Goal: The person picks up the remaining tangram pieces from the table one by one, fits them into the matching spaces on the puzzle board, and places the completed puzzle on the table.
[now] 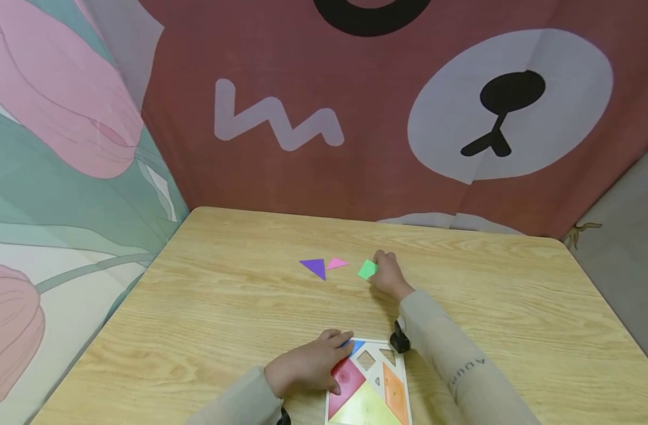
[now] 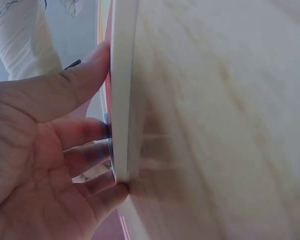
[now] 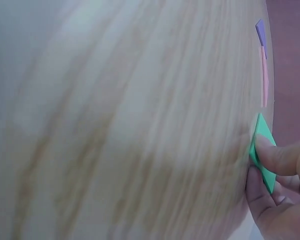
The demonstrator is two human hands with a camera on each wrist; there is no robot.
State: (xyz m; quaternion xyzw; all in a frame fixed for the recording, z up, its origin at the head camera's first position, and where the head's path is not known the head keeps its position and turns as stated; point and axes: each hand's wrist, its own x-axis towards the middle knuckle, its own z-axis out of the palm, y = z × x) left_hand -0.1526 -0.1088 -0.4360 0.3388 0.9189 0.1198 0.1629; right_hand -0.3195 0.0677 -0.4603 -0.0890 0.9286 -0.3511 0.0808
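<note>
Near the front of the table lies a white tangram tray (image 1: 407, 386) with blue, red, yellow and orange pieces set in it and several bare recesses. My left hand (image 1: 310, 363) rests on its left side, fingers spread over the blue piece (image 1: 359, 347) and thumb on the red piece (image 1: 347, 378). The left wrist view shows these fingertips (image 2: 102, 131) touching the tray's edge and top. Farther back, my right hand (image 1: 390, 276) pinches a green square tangram piece (image 1: 367, 270); thumb and fingers hold it in the right wrist view, tilted at the tabletop.
Left of the green piece, a purple triangle (image 1: 316, 268) and a smaller pink triangle (image 1: 336, 263) lie on the wooden table (image 1: 223, 295). A red-brown curtain (image 1: 356, 177) with a cartoon face hangs behind the table's far edge. A flowered cloth (image 1: 79, 206) hangs at the left.
</note>
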